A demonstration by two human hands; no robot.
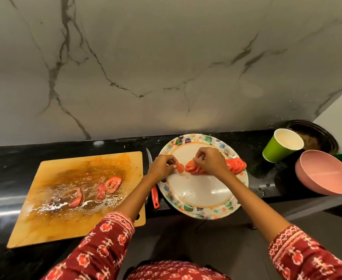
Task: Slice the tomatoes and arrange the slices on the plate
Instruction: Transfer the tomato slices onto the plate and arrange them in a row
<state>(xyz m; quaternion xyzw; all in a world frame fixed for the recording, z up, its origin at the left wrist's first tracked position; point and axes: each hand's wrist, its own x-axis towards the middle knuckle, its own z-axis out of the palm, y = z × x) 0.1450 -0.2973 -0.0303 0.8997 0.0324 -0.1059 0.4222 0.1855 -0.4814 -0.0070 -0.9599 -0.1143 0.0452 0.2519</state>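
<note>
I see my left hand (163, 164) pinching one tomato slice (179, 167) over the plate (198, 201). My right hand (210, 161) pinches the row of slices (234, 164) lying on the plate. Three slices (97, 191) remain on the wet cutting board (51, 219), the knife (153, 178) between board and plate.

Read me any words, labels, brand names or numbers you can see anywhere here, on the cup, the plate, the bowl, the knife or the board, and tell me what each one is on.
None: no readable text shows anywhere.
Green paper cup: plain, no print visible.
Round paper plate with the coloured patterned rim: only coloured shapes, no letters.
Pink bowl: unmarked.
Red-handled knife: no brand visible.
Wet wooden cutting board: only juice and tomato pieces.
</note>
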